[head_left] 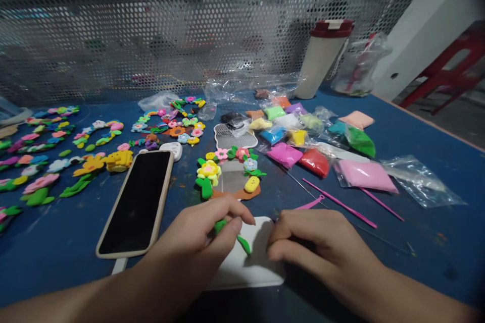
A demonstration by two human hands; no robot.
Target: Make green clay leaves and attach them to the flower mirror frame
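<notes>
I hold a small, smooth green clay piece (pixel 244 245) in the grip of my left hand (pixel 206 232), thumb and fingers closed on it. Its leaf-shaped end slants down over a white, round-cornered board (pixel 257 275), and more green shows between my fingers. My right hand (pixel 322 242) is at the board's right edge, fingers curled inward; how far that grip closes, or whether it holds anything, I cannot tell.

Just beyond the board lies a frame (pixel 231 195) with a smooth orange-brown lower band, ringed with puffy clay flowers in yellow, pink and blue, green leaves, and a rounded yellow block (pixel 252 184) with a tiny face. To its left is a black-screened phone (pixel 138 202) in a pale case, with a white cable at its lower end.

To the right are slim magenta plastic tools (pixel 341 203) and soft, pillow-like clay packets (pixel 366 175) in glossy clear wrap: pink, red, green, blue, yellow and more. Flower-covered clay rings (pixel 102 133) spread over the left of the blue, scuffed tabletop (pixel 56 252). Behind stand a cream tumbler (pixel 320 60) with a dark red lid, a crumpled clear bag (pixel 354 68) and a grey screen (pixel 189 20) punched with round holes.
</notes>
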